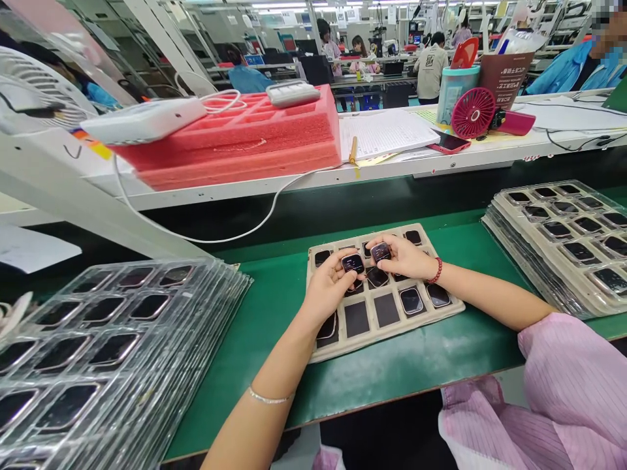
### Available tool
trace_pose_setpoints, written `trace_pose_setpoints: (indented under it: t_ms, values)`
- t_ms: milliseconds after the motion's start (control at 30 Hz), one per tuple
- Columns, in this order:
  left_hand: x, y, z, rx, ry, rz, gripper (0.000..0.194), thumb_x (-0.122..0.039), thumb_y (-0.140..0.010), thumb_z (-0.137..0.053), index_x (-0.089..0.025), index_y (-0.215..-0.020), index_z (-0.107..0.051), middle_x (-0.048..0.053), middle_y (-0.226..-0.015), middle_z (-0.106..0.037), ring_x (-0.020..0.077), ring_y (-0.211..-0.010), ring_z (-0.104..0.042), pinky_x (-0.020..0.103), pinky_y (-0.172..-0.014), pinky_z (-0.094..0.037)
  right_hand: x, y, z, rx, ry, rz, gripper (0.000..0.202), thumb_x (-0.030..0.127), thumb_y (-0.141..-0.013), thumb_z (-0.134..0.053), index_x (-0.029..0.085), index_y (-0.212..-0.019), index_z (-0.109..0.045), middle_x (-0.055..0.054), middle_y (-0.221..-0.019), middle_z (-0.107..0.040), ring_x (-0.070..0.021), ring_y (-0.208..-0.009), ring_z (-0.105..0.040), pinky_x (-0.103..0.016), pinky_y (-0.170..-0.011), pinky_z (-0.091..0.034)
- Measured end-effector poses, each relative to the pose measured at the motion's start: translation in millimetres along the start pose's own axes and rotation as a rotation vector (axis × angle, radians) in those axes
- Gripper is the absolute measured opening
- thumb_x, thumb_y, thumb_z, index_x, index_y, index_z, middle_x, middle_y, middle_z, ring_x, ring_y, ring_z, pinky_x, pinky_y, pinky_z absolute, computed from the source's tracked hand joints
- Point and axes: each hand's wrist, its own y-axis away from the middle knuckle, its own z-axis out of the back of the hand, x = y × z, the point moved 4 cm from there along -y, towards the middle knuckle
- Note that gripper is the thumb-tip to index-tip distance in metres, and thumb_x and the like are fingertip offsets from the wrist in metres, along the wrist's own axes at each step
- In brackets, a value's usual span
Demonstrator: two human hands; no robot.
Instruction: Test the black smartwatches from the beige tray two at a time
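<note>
A beige compartment tray [443,312] lies on the green mat in front of me, with small dark square watch bodies in some pockets and other pockets bare. My left hand [327,287] is over the tray's middle and pinches one dark watch body [353,263] between thumb and fingers. My right hand [404,256], with a red bead bracelet at the wrist, holds a second watch body [381,251] just to the right of it. The two pieces are close together above the tray. More watch bodies [411,300] lie in the pockets nearest my right wrist.
A stack of clear plastic trays [112,339] fills the left of the mat. A stack of beige trays [563,241] with parts stands at right. Behind, a raised shelf carries pink foam [235,140], papers, a red fan [473,113] and a cable. People work farther back.
</note>
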Motion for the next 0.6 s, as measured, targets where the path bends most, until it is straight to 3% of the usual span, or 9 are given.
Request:
trace_pose_setpoints:
  t_ms: [167, 367, 600]
  values:
    - [0.9, -0.4, 1.1, -0.002, -0.001, -0.029, 0.043, -0.027, -0.074, -0.067, -0.016, -0.113, -0.053, 0.007, -0.095, -0.065, 0.0161, -0.073, -0.066, 0.022, -0.055, -0.047, -0.2, 0.7, 0.0, 0.022, 0.064, 0.056, 0.035, 0.011, -0.075, -0.058, 0.013, -0.109, -0.052, -0.005, -0.095, -0.060, -0.0156, -0.086, -0.064, -0.028, -0.078, -0.051]
    - [0.1, 0.3, -0.8, -0.017, 0.019, -0.004, 0.049, -0.018, -0.069, -0.066, -0.017, -0.116, -0.051, 0.008, -0.103, -0.065, 0.0180, -0.079, -0.068, 0.023, -0.058, -0.049, 0.2, 0.9, -0.9, 0.033, 0.141, 0.078, 0.042, 0.009, -0.072, -0.053, 0.014, -0.113, -0.051, -0.008, -0.108, -0.058, -0.0178, -0.094, -0.062, -0.025, -0.073, -0.051]
    - [-1.0, 1.6, 0.3, -0.006, -0.021, -0.022, 0.042, -0.024, -0.073, -0.065, -0.016, -0.113, -0.054, 0.008, -0.096, -0.066, 0.0173, -0.075, -0.067, 0.024, -0.058, -0.048, 3.7, 0.8, 0.2, 0.006, 0.220, 0.109, 0.034, 0.014, -0.077, -0.053, 0.013, -0.111, -0.054, -0.008, -0.104, -0.060, -0.0165, -0.088, -0.060, -0.029, -0.076, -0.051]
